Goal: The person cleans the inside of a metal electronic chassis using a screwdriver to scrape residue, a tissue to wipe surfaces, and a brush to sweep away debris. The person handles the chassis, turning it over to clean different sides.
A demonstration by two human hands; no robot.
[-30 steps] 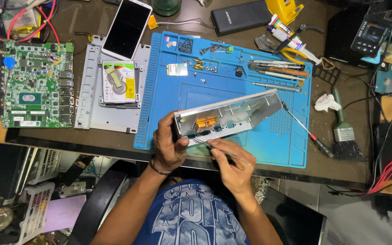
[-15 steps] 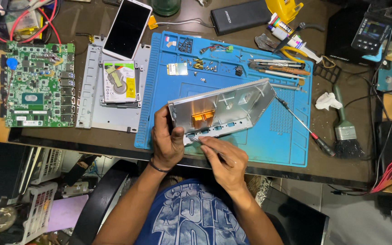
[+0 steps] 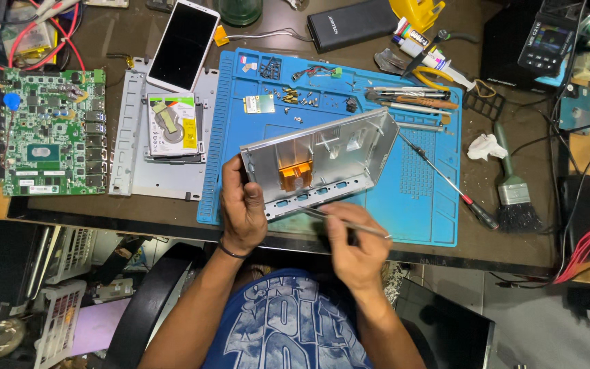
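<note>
My left hand (image 3: pixel 242 205) grips the left end of a silver metal computer case (image 3: pixel 322 160), held tilted above the blue work mat (image 3: pixel 418 198) with its open inside facing me. An orange strip sits inside the case. My right hand (image 3: pixel 356 249) pinches thin metal tweezers (image 3: pixel 346 223) just below the case's front edge, their tip near the port cut-outs.
A green circuit board (image 3: pixel 49 133) lies far left, beside a hard drive (image 3: pixel 172 126) on a grey metal plate and a white phone (image 3: pixel 184 44). Small screws, a screwdriver (image 3: pixel 445 181), a brush (image 3: pixel 510 188), pliers and a power bank crowd the mat's far and right sides.
The case has been tipped up and turned so its open interior faces me. My right hand has dropped lower with the tweezers.
</note>
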